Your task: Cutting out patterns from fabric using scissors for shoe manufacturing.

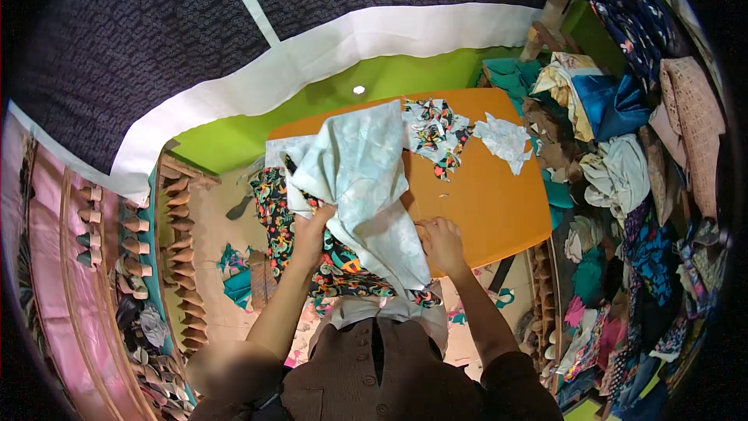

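Pale-blue cloth (362, 156) in left hand (310, 237), fingers gripping; right hand (442, 245) curled, fingers' hold unclear.

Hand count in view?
2. Left hand at the left side of the pale blue cloth, some fingers hidden; right hand by its right edge, over the orange table.

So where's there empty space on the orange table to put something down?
The biggest bare patch of the orange, round-cornered table is right of the right hand, below the jagged, pale fabric scrap, reaching the table's right edge. The left side is crowded: a rumpled, pale blue cloth lies over black, colourfully patterned fabric.
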The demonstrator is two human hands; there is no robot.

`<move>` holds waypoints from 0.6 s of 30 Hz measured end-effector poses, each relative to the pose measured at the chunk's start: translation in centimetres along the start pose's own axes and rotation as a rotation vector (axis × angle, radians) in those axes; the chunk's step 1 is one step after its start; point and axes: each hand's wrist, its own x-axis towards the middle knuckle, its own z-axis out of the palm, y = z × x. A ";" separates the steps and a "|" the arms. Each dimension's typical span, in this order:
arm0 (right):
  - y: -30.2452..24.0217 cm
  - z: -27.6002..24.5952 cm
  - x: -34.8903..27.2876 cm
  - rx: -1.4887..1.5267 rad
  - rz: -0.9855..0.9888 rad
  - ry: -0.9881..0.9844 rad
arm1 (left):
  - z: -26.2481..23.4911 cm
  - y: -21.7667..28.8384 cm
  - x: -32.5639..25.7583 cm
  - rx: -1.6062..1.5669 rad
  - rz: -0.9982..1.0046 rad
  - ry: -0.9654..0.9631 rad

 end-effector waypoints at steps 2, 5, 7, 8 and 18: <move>1.0 0.7 0.0 -0.073 0.021 -0.010 | 0.7 -0.3 -0.2 0.012 -0.028 -0.016; 2.9 0.7 0.2 -0.221 0.031 -0.027 | 1.5 -1.4 -0.1 0.061 -0.033 -0.096; 4.0 0.2 0.8 -0.295 0.017 -0.029 | 1.4 -2.9 0.2 0.050 0.043 -0.156; 4.9 -0.2 1.1 -0.322 0.045 -0.019 | 1.9 -2.7 0.2 0.081 0.042 -0.164; 17.2 -5.7 3.2 -0.368 0.225 0.005 | 7.7 -4.5 0.3 0.221 0.106 -0.102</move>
